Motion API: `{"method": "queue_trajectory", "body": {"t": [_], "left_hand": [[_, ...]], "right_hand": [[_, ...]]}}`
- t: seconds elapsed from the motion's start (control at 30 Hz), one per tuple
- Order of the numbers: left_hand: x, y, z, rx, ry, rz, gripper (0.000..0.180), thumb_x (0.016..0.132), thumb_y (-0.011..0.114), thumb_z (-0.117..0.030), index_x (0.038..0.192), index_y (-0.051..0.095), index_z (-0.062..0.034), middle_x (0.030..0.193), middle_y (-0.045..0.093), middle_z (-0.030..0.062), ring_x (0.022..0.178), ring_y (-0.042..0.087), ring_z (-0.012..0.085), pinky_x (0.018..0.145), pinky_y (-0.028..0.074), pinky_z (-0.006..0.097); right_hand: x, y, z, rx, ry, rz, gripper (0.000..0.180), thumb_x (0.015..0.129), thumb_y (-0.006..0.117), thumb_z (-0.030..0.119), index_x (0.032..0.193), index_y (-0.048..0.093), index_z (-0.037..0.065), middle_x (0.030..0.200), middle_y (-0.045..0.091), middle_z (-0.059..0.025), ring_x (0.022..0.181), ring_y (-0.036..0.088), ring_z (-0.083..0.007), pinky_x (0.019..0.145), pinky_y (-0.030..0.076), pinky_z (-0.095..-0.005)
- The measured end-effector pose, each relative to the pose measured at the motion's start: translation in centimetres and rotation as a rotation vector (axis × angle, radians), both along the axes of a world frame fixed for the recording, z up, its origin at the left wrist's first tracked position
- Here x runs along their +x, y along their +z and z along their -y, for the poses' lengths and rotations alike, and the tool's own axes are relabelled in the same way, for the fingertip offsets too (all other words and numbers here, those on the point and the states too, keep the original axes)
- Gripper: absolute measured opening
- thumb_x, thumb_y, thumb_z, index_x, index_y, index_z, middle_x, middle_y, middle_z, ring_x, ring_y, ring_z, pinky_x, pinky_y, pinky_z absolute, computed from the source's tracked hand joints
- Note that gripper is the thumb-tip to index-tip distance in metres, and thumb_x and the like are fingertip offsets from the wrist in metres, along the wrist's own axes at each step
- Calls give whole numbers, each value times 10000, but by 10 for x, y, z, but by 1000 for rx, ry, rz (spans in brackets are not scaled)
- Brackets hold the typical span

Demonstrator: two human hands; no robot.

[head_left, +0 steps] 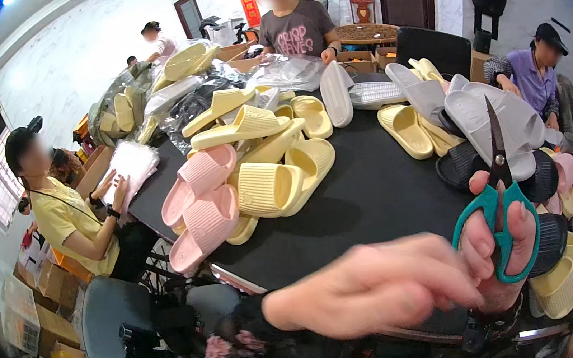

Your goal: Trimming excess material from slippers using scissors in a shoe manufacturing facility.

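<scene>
My right hand [476,255] is closed on a pair of scissors [532,241] with green handles, its fingers through the loops. The dark blades point up, close together, in front of grey-white slippers [484,113]. Reaching across from the lower left, my left hand [380,282] is blurred by motion, its fingers bunched toward the right hand's palm. Whether it touches the palm or pinches anything, I cannot tell. Left of my hands on the black table [369,204], pink ribbed slippers [213,217] lie beside a pile of yellow slippers [269,185].
Plastic-bagged slippers [188,61] are heaped at the table's far left. Black slippers [461,162] lie near the right edge, more yellow ones [407,130] behind. A grey chair [119,338] stands at lower left. Co-workers are at the left [70,215], far side [296,29] and right [537,77].
</scene>
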State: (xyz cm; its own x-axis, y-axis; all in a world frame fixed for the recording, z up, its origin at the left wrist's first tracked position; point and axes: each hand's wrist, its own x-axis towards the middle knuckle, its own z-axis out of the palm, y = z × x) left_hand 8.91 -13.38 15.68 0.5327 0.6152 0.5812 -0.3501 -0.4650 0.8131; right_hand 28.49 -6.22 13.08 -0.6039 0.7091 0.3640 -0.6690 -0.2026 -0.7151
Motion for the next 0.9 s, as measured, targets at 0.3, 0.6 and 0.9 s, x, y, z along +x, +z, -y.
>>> {"method": "queue_trajectory", "body": {"t": [0.3, 0.6, 0.9], "left_hand": [[-185, -101, 25, 191, 1798, -706, 309, 909, 544, -167, 1117, 554, 61, 969, 584, 137, 831, 590, 226, 742, 472, 330], [-283, -138, 38, -87, 2046, -520, 439, 866, 586, -216, 1188, 498, 70, 1065, 555, 227, 800, 572, 248, 730, 483, 357], [-297, -138, 28, -547, 1732, -401, 584, 931, 524, -313, 1369, 357, 36, 1199, 554, 182, 1008, 587, 202, 829, 486, 302]], "right_hand": [[-2, 2, -1, -114, 29, -89, 525, 951, 456, 383, 1291, 378, -9, 631, 526, -95, 414, 496, -149, 357, 443, -303], [-19, -10, -4, -178, -40, -33, 523, 947, 472, 384, 1273, 391, -17, 597, 513, -85, 393, 498, -152, 323, 438, -297], [-17, -8, -5, -140, -10, -17, 515, 950, 472, 361, 1285, 380, -19, 623, 517, -85, 403, 486, -149, 335, 430, -295]]}}
